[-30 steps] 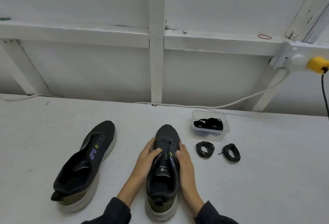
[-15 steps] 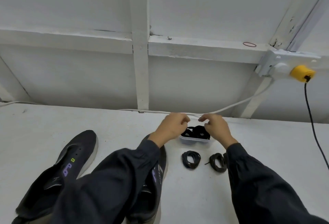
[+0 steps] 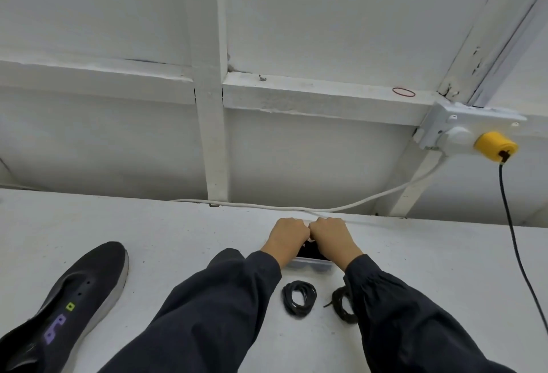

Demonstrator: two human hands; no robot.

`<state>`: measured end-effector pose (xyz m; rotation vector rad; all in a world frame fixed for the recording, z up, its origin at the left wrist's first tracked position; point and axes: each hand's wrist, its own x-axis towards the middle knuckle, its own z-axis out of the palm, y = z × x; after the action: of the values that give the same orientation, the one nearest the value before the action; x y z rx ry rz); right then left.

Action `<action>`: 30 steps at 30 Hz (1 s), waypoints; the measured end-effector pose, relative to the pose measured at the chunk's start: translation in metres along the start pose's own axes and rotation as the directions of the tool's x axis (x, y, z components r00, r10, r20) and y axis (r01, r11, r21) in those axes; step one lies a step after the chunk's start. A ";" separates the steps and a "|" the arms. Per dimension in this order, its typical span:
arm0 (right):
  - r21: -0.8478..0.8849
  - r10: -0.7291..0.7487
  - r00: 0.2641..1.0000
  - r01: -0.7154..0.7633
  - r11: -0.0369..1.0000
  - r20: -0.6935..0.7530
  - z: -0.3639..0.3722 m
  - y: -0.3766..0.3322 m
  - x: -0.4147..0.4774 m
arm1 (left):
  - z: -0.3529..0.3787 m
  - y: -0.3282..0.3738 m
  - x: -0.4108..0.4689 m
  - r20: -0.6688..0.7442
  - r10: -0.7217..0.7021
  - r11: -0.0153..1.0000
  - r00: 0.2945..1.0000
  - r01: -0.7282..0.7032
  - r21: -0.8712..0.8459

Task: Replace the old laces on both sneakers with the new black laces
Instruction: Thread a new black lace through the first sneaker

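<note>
The left hand (image 3: 286, 237) and the right hand (image 3: 332, 237) are held together over a clear plastic container (image 3: 308, 265), knuckles touching, with the fingers of both curled downward and away from the camera. The fingertips are hidden behind the backs of the hands, so it cannot be told whether anything is pinched or whether the fingers are merely closed.

A tangle of black laces (image 3: 308, 251) is seen inside the container, directly beneath the two hands and partly covered by them. Just on the near side of the grip, in front of the container, two coiled black laces are laid on the white table (image 3: 178, 239). One coil (image 3: 288, 298) is found below the gap between the wrists. The other coil (image 3: 338, 306) lies under the right forearm and is partly covered by the dark right sleeve (image 3: 400, 313).

Well to the left of the grip, and nearer the camera, a black sneaker (image 3: 80, 298) with a pale sole is laid on the table, its eyelets shown without a lace.

Beyond the hands, a white cable (image 3: 385, 194) is run along the table's far edge up to a wall socket (image 3: 456, 132), far to the upper right of the grip. A yellow plug (image 3: 495, 145) is fitted there, and a black cable (image 3: 516, 239) is hung from it.
</note>
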<state>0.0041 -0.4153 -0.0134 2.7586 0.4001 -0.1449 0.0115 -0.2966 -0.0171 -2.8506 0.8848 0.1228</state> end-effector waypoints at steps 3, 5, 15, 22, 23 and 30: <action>-0.031 -0.022 0.999 0.023 0.999 0.026 -0.001 0.004 -0.001 | 0.000 -0.003 0.001 0.012 0.033 0.999 0.999 -0.033 0.008; -0.026 -0.044 0.998 0.045 0.999 0.045 -0.003 0.005 -0.003 | 0.001 -0.007 -0.001 0.008 0.069 0.998 0.998 -0.069 0.011; 0.351 0.107 0.972 -0.027 0.936 -0.211 -0.048 0.024 -0.012 | -0.018 -0.075 -0.029 -0.469 0.091 0.903 0.879 -0.271 -0.333; 0.827 0.087 0.975 0.123 0.548 -0.203 -0.113 -0.040 0.010 | -0.022 -0.176 -0.099 -0.546 -0.147 0.864 0.825 -0.162 -0.477; 0.870 0.066 0.980 0.132 0.475 -0.185 -0.115 -0.054 0.016 | -0.018 -0.191 -0.111 -0.527 -0.183 0.867 0.830 -0.117 -0.485; 0.926 -0.122 0.992 0.071 0.371 -0.027 -0.111 -0.151 0.062 | 0.027 -0.259 -0.175 -0.212 -0.455 0.823 0.865 0.318 -0.470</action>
<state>0.0250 -0.2241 0.0320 3.8575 0.6092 -0.6627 0.0137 0.0165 0.0097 -3.4633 0.3038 -0.2312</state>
